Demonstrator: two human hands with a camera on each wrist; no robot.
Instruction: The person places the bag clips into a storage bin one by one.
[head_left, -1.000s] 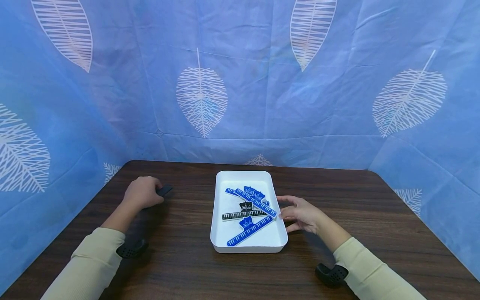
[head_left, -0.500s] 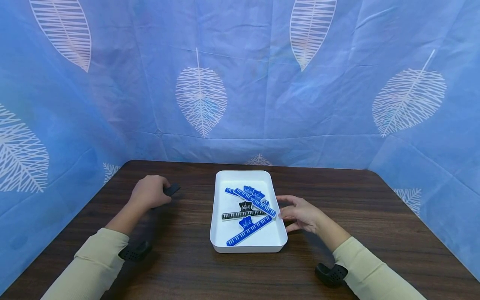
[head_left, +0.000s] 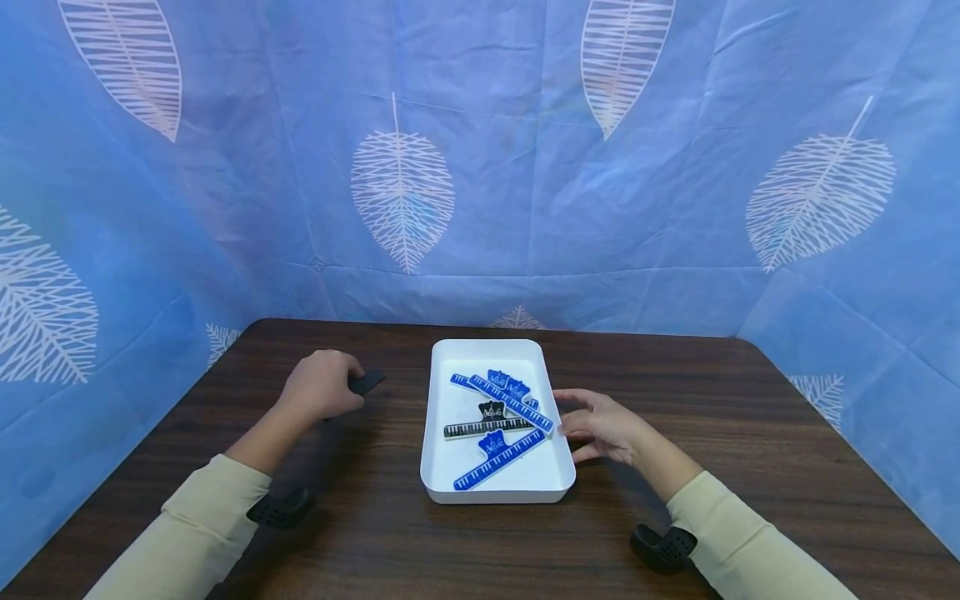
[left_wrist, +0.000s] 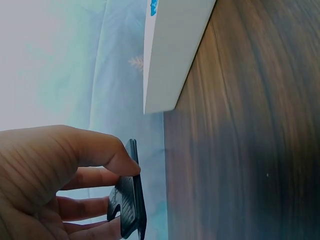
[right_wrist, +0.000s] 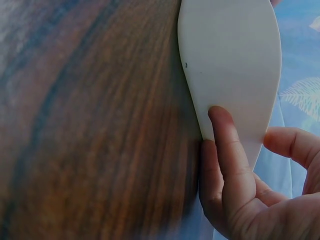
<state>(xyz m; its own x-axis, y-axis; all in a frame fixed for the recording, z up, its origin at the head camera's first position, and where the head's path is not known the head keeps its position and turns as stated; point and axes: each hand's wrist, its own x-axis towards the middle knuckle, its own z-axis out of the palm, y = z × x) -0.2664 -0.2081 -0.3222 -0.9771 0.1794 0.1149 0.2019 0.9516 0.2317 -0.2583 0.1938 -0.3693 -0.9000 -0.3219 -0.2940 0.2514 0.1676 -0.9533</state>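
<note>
My left hand [head_left: 322,385] pinches a small black clip [left_wrist: 131,192] between thumb and fingers, above the left part of the table. In the left wrist view the clip shows edge-on, with a ridged face and a cut-out; fingers hide part of it. To its right stands a white tray [head_left: 442,467]. Inside lie blue piano-key clips, one a lower blue clip [head_left: 498,461] and another a slanting blue clip [head_left: 512,403], plus a black piano-key clip [head_left: 487,428]. My right hand [head_left: 603,427] rests its fingertips on the tray's right outer wall, thumb tip at the rim.
The dark wooden table [head_left: 712,400] extends around the tray. Behind it hangs a blue curtain [head_left: 495,192] with white leaf prints. Each wrist carries a black strap device, such as the right wrist's device [head_left: 663,547].
My left hand has moved to the right toward the tray, carrying the black clip. The right hand and the tray have stayed in place.
</note>
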